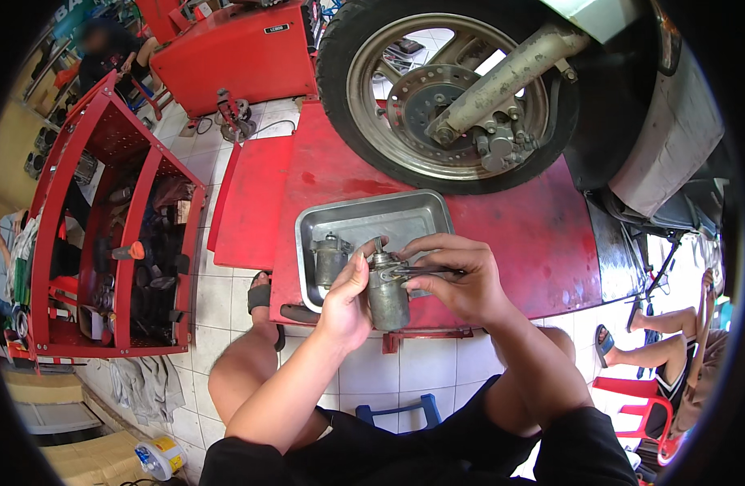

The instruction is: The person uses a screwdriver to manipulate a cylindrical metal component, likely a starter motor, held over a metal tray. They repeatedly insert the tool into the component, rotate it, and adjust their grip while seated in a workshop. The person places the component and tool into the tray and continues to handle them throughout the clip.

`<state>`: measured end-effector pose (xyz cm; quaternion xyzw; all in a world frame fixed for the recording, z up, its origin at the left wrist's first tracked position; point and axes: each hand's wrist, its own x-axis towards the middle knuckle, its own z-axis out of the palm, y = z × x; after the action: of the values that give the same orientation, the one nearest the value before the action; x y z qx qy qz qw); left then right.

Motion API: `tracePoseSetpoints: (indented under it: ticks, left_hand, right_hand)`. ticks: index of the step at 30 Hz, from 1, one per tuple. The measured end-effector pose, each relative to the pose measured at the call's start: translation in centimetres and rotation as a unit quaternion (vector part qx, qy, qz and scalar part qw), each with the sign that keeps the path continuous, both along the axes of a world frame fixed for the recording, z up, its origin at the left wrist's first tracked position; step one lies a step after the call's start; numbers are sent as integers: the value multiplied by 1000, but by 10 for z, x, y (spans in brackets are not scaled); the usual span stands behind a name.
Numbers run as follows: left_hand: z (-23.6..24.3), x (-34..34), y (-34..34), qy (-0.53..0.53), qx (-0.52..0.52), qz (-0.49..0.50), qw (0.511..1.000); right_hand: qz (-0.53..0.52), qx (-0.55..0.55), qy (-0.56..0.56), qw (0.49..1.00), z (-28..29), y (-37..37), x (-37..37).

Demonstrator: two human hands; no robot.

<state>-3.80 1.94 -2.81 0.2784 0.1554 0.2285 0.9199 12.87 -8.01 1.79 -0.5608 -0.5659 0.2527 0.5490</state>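
Note:
My left hand (350, 301) is closed around a grey metal starter motor (389, 304), held upright with its short shaft pointing up. In my right hand (460, 275), thumb and fingers grip a slim dark metal tool (427, 270) that looks like small pliers. Its tip meets the upper end of the motor, just below the shaft. Both hands are over the near side of a silver metal tray (443, 212). Inside that tray, left of my hands, stands a second, similar grey starter motor (330, 257).
The tray rests on a red lift platform (518, 267). Beyond it stands a motorcycle's front wheel (340, 89) with its brake disc. A red tool shelf (137, 243) is at left. People sit at far left and at right, one near a red chair (631, 397).

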Motion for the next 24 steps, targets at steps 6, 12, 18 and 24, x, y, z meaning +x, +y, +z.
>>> tracePoseSetpoints:
  ticks: [6,12,18,24]
  left_hand:
    - [2,1,2,25,51,-5,998]
    - [-1,0,2,34,68,-14,997]
    - [-3,0,0,40,61,-18,997]
    - [-9,0,2,44,53,-36,997]
  right_hand:
    - [-6,-18,-21,1000,0,2,-1]
    - [-20,-8,-61,998,-1,2,-2]
    - [-14,-30,-33,999,0,0,-4]
    - [-18,-85,-40,995,7,-1,-3]
